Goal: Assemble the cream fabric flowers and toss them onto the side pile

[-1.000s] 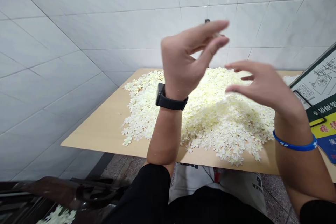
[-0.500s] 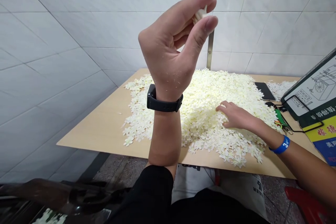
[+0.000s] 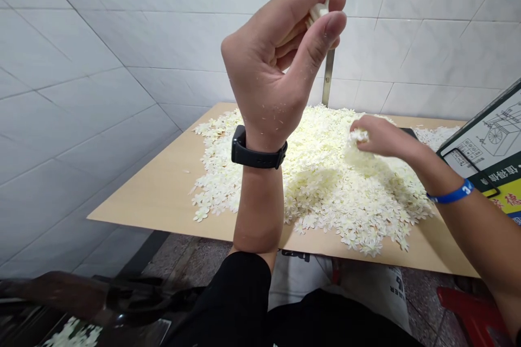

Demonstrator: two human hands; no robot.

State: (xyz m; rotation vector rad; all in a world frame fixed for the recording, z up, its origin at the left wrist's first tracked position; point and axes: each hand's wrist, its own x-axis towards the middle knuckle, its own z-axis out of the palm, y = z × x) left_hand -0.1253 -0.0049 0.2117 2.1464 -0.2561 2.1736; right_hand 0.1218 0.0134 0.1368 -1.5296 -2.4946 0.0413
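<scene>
My left hand (image 3: 280, 65), with a black watch on the wrist, is raised high in front of the wall. Its thumb and fingers are closed on a small bundle of white flower pieces (image 3: 319, 10), mostly hidden by the fingers. My right hand (image 3: 378, 135), wearing a blue wristband (image 3: 451, 193), is above the right part of a wide heap of pale yellow-white flower pieces (image 3: 325, 190). Its fingers are closed round some white flower pieces (image 3: 359, 135), slightly blurred.
The heap lies on a light brown board (image 3: 154, 195) against a tiled wall (image 3: 183, 43). A dark green printed box (image 3: 494, 141) stands at the right, with more white bits (image 3: 437, 134) behind. A red stool (image 3: 468, 309) is below the board, bottom right.
My right hand has lifted off the heap, moved farther back, and closed on some flower pieces. My left hand keeps its pinch and sits slightly higher and farther right in view.
</scene>
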